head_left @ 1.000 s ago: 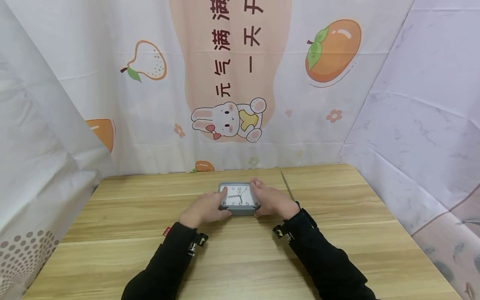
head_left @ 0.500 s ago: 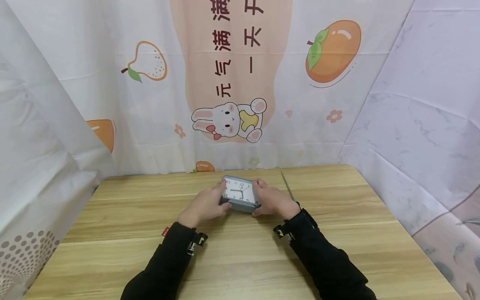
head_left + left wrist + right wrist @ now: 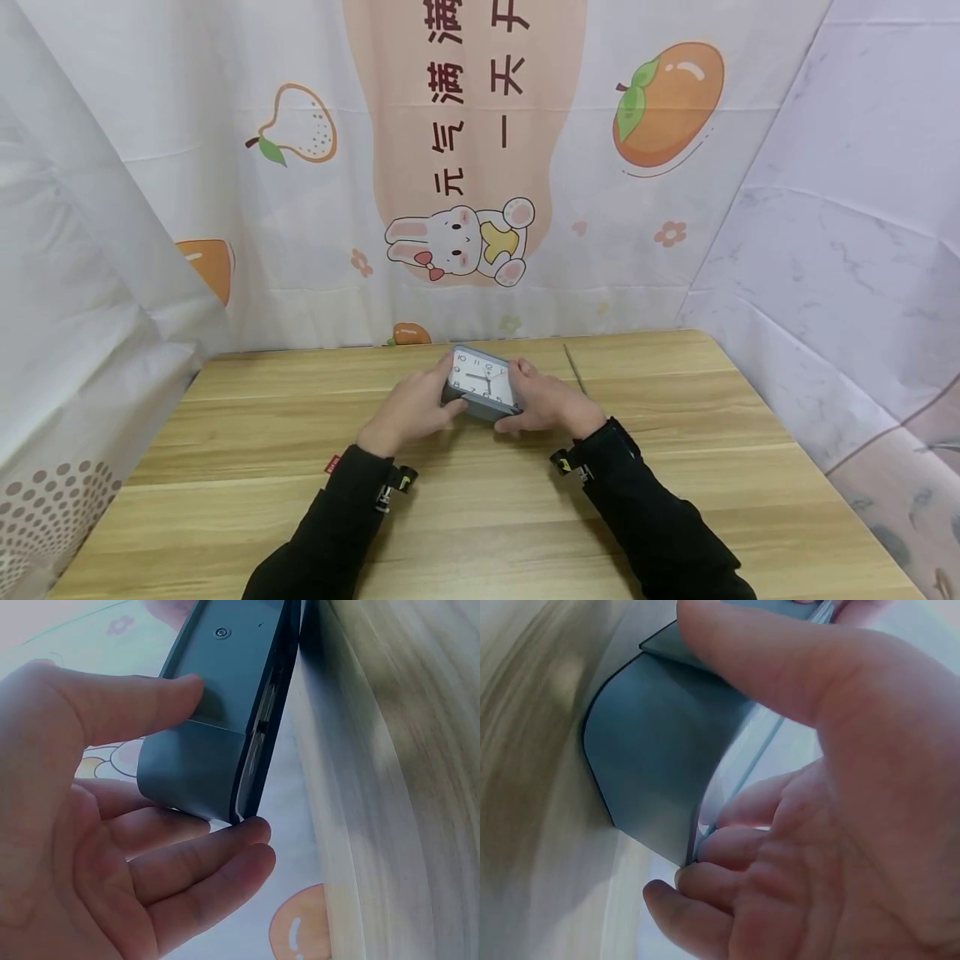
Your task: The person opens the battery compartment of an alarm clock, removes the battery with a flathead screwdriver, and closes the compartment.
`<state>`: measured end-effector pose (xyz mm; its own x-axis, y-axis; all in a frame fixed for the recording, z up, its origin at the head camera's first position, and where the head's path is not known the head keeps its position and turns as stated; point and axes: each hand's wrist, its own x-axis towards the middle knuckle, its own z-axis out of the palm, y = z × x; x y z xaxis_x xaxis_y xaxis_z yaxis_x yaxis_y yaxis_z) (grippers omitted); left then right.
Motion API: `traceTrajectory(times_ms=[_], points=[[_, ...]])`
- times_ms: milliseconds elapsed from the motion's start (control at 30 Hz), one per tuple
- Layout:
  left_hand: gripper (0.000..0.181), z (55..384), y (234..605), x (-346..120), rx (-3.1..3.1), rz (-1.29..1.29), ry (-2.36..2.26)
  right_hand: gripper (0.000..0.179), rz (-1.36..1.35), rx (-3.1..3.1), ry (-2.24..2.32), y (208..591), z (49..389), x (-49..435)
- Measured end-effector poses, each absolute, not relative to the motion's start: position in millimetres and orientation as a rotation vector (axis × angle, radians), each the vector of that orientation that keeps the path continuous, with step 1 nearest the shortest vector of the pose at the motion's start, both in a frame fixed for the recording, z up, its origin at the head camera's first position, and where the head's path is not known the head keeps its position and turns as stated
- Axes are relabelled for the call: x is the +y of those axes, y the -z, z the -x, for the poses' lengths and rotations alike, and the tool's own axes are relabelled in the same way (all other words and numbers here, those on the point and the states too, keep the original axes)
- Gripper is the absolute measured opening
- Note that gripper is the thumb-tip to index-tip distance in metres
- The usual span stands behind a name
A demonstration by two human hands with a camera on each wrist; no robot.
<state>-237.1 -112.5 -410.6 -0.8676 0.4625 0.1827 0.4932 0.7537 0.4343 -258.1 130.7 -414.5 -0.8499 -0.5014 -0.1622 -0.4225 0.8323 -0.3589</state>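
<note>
- Nearest, 2 black sleeves, the left sleeve [image 3: 322,525] and the right sleeve [image 3: 660,517], reach in over the table.
- The left hand [image 3: 412,408] grips the left end of the gray-blue desk clock [image 3: 480,375] with thumb and fingers.
- The right hand [image 3: 551,400] grips the other end the same way.
- The clock sits between the 2 hands, tilted; I can't tell if it touches the table.
- In the last 1 second its left end has gone up higher than its right, so the hands seem to be partway through turning it.
- Past the right hand lies a thin dark stick [image 3: 575,368].
- The table [image 3: 480,517] has a wood-grain top.
- Behind it hangs a white curtain [image 3: 300,250] with a sideways bunny [image 3: 457,242] and fruit.
</note>
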Motion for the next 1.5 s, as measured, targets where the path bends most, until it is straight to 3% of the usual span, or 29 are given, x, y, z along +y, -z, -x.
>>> traceTrajectory(times_ms=[1500], points=[[0.07,238.2,406.0,-103.5,-2.619,0.812,0.8,0.118,0.534,2.763,0.56,413.8,258.4,129.6]])
